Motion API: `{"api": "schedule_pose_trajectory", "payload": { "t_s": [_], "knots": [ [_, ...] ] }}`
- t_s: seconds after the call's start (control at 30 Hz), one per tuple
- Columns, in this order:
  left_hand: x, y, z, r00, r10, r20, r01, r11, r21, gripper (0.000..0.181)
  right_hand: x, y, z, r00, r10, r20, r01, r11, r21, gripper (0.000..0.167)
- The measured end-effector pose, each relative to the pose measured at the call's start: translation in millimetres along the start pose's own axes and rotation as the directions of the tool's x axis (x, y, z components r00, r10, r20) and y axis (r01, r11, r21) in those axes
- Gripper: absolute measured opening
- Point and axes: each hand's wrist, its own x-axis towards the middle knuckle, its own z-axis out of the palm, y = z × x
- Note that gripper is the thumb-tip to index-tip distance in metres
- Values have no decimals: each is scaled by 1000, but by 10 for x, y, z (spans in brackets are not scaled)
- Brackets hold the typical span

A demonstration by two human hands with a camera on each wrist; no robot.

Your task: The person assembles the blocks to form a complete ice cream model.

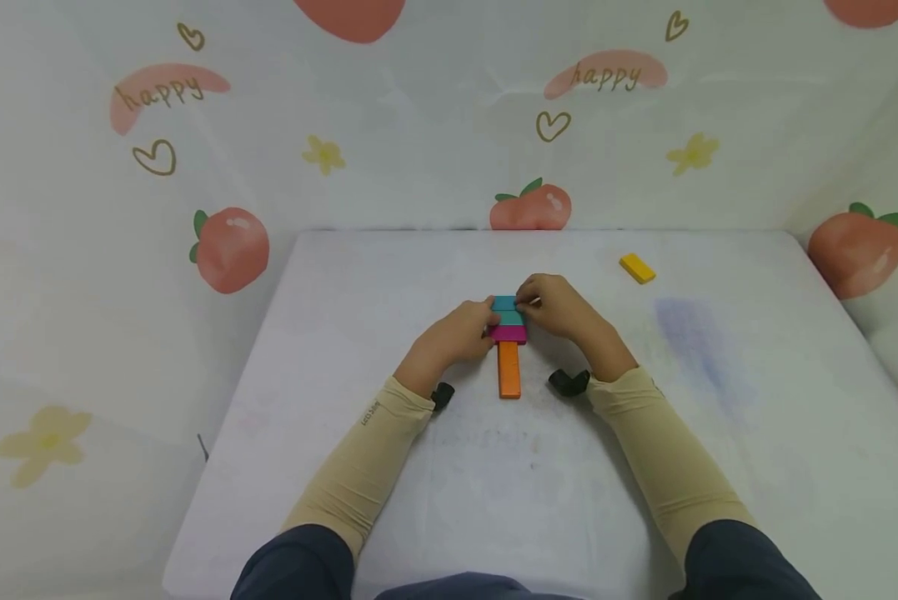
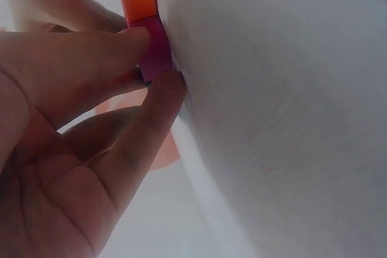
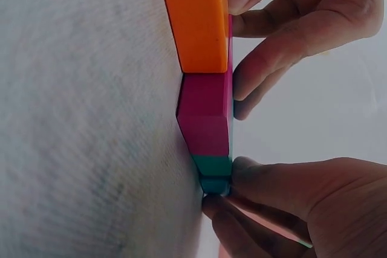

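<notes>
A row of flat blocks lies on the white table: an orange block (image 1: pixel 509 371) pointing toward me, then crosswise a magenta block (image 1: pixel 509 334), a teal block (image 1: pixel 511 318) and a blue block (image 1: pixel 504 303) at the far end. From the left, my left hand (image 1: pixel 462 332) holds the row, thumb on the magenta block's end and a finger just beyond it in the left wrist view. Across from it, my right hand (image 1: pixel 557 307) pinches the right end of the blue block with thumb and finger. The blocks touch one another; fingers hide part of the blue and teal ones.
A yellow block (image 1: pixel 637 268) lies apart at the back right of the table (image 1: pixel 328 333). A patterned cloth wall (image 1: pixel 418 150) rises behind the far edge. Black wrist pieces (image 1: pixel 569 383) stick out beneath both wrists.
</notes>
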Motion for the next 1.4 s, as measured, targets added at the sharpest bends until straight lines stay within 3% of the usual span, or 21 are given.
{"api": "schedule_pose_trajectory", "payload": {
  "t_s": [0.2, 0.37, 0.73, 0.97, 1.4],
  "knots": [
    [0, -1, -21, 1000, -17, 2, 17, 1000, -7, 30, 11, -31, -12, 1000, -17, -4, 17, 1000, -6, 19],
    [3, -5, -23, 1000, -25, -1, 25, 999, -34, 31, 19, -28, -8, 1000, -22, -20, 22, 1000, -10, 18],
    [10, 0, -25, 1000, -13, 0, 13, 1000, -16, 22, 14, -30, -6, 1000, 9, -14, -9, 1000, -11, 20],
    [18, -12, -7, 1000, -12, 0, 12, 1000, -21, 6, 15, -16, 13, 1000, -10, -24, 10, 1000, -2, 19],
    [-21, 32, -21, 999, -34, 12, 35, 999, -37, 18, 12, -32, 6, 1000, 5, -3, -5, 1000, 5, 19]
  ]
}}
